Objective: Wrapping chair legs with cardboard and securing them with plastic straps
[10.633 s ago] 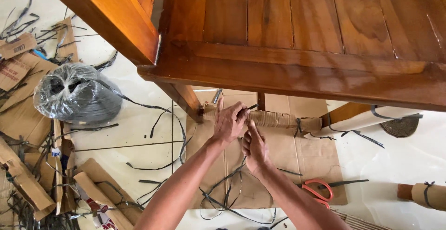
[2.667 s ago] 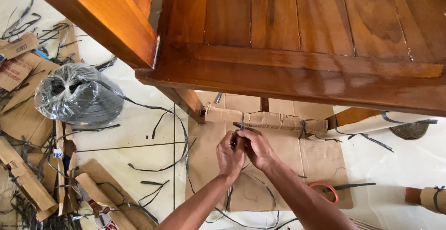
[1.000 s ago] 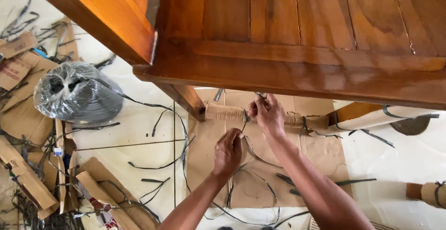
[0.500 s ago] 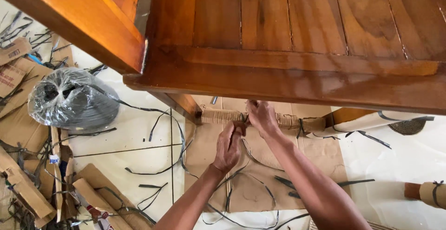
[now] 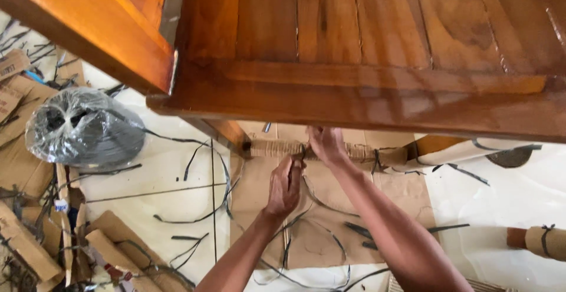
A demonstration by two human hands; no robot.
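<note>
Under the brown wooden seat [image 5: 354,56] runs a low rail wrapped in corrugated cardboard [image 5: 277,148]. My right hand [image 5: 326,144] rests on that wrapped rail, gripping the dark plastic strap [image 5: 303,150] looped round it. My left hand [image 5: 285,185] sits just below, fingers closed on the strap's loose end, which trails down over the flat cardboard sheet [image 5: 389,192] on the floor. The knot itself is hidden by my fingers.
A bag-wrapped coil of dark strap [image 5: 82,128] lies at left beside cardboard scraps [image 5: 29,233]. Strap offcuts litter the white tiled floor [image 5: 171,174]. Another wrapped leg [image 5: 471,150] lies at right, and a wrapped piece [image 5: 539,240] at far right.
My right hand went up from beside the left to the wrapped rail and stays there; the left hand rose closer to it. The orange-handled scissors are now hidden behind my right arm.
</note>
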